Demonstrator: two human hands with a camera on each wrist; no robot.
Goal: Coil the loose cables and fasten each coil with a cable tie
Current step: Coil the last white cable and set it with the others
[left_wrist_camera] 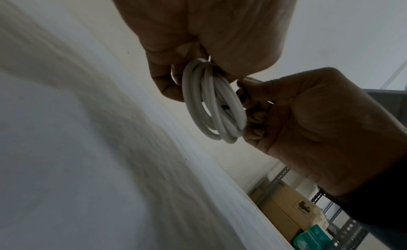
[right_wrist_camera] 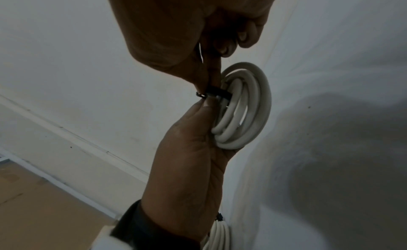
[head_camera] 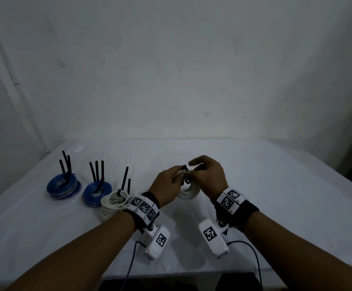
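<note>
Both hands hold a small white cable coil [head_camera: 188, 193] above the middle of the table. My left hand [head_camera: 176, 178] grips the coil's top edge, its fingers curled round the strands [left_wrist_camera: 211, 100]. A black cable tie [right_wrist_camera: 216, 94] wraps the strands at that spot. My right hand [head_camera: 198, 173] pinches the tie's end [head_camera: 185, 168] just above the left thumb [right_wrist_camera: 204, 105]. In the right wrist view the coil [right_wrist_camera: 244, 104] hangs on edge beside the left palm. The tie's far side is hidden behind the strands.
Three tied coils lie at the left of the white table [head_camera: 275, 185]: two blue ones [head_camera: 63, 186] [head_camera: 96, 193] and a white one [head_camera: 114, 201], each with black tie tails standing up. The wall rises behind. Shelving with boxes [left_wrist_camera: 286, 210] stands off to the right.
</note>
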